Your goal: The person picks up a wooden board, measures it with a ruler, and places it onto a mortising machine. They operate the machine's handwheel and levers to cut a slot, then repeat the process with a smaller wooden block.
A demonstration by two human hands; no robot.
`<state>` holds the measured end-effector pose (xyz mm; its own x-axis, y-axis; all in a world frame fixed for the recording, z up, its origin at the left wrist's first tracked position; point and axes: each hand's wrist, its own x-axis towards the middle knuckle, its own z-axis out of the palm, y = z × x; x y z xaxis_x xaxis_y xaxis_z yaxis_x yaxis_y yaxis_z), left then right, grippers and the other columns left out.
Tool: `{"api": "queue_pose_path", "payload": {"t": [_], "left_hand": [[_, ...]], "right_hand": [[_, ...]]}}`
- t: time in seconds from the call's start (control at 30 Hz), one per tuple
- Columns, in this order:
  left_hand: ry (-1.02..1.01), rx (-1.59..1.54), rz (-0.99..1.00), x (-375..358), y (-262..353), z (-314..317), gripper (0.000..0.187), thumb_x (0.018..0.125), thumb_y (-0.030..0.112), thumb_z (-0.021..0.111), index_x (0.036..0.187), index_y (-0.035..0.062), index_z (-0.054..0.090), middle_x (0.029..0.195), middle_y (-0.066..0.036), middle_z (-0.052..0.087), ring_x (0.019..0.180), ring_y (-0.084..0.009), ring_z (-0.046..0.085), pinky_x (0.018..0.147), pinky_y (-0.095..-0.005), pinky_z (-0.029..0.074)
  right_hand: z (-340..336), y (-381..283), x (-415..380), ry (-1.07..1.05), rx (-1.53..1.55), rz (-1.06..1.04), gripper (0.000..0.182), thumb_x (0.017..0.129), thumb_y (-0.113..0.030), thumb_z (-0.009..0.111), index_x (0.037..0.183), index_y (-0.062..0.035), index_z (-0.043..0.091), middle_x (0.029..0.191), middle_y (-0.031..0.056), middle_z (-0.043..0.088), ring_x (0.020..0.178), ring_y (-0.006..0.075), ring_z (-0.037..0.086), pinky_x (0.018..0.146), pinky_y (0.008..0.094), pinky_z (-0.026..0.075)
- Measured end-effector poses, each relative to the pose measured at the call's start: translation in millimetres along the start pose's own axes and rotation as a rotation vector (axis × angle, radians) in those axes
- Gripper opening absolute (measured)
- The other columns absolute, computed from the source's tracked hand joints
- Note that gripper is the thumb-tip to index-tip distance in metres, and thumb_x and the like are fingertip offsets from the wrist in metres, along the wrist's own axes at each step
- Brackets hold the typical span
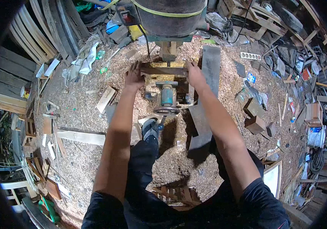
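A dark wooden bar (164,71) lies crosswise under the head of a large machine (169,19), below its bit. My left hand (134,77) is at the bar's left end, fingers pointing forward and apart at the tips. At the right end, my right hand (195,75) touches the bar with thumb and fingers; how firmly either hand grips is unclear. Nearer to me stands a green clamp (167,95) with a round handwheel (166,110). Yellowish shavings lie around the bar.
A long grey board (211,68) lies right of the machine. Wood blocks (253,107) and a white power strip (250,56) are farther right. Curved boards (33,32) lean at the upper left. A pale plank (81,136) lies left of my shoe (149,128).
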<state>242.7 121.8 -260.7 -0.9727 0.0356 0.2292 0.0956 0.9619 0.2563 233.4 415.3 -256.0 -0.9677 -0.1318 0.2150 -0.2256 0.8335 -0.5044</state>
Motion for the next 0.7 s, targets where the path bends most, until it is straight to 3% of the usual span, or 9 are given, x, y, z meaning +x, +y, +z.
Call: {"api": "queue_pose_path", "payload": {"t": [0.13, 0.43, 0.7], "left_hand": [[-0.004, 0.269, 0.116, 9, -5, 2, 0.057, 0.085, 0.028, 0.063, 0.137, 0.0151, 0.045, 0.143, -0.009, 0.042, 0.132, -0.0271, 0.039, 0.11, -0.0533, 0.027], [-0.025, 0.062, 0.2, 4, -13, 8, 0.044, 0.085, 0.032, 0.065, 0.124, 0.014, 0.057, 0.13, -0.009, 0.052, 0.122, -0.0306, 0.048, 0.101, -0.0493, 0.036], [0.076, 0.036, -0.044, 15, 20, 8, 0.041, 0.088, 0.028, 0.06, 0.126, 0.0153, 0.055, 0.133, -0.006, 0.05, 0.125, -0.0286, 0.045, 0.102, -0.0479, 0.036]], "right_hand": [[0, 18, 6, -0.046, 0.047, -0.076, 0.038, 0.078, -0.004, 0.066, 0.115, -0.0065, 0.056, 0.114, 0.0208, 0.058, 0.101, 0.0428, 0.059, 0.087, 0.0479, 0.049], [-22, 41, 13, -0.188, 0.003, -0.15, 0.034, 0.081, -0.015, 0.07, 0.112, -0.0074, 0.058, 0.109, 0.02, 0.062, 0.098, 0.0405, 0.06, 0.083, 0.0469, 0.049], [-25, 24, 9, -0.008, -0.071, -0.076, 0.032, 0.086, -0.023, 0.066, 0.114, -0.0089, 0.058, 0.106, 0.0193, 0.064, 0.094, 0.0396, 0.062, 0.08, 0.0477, 0.05]]}}
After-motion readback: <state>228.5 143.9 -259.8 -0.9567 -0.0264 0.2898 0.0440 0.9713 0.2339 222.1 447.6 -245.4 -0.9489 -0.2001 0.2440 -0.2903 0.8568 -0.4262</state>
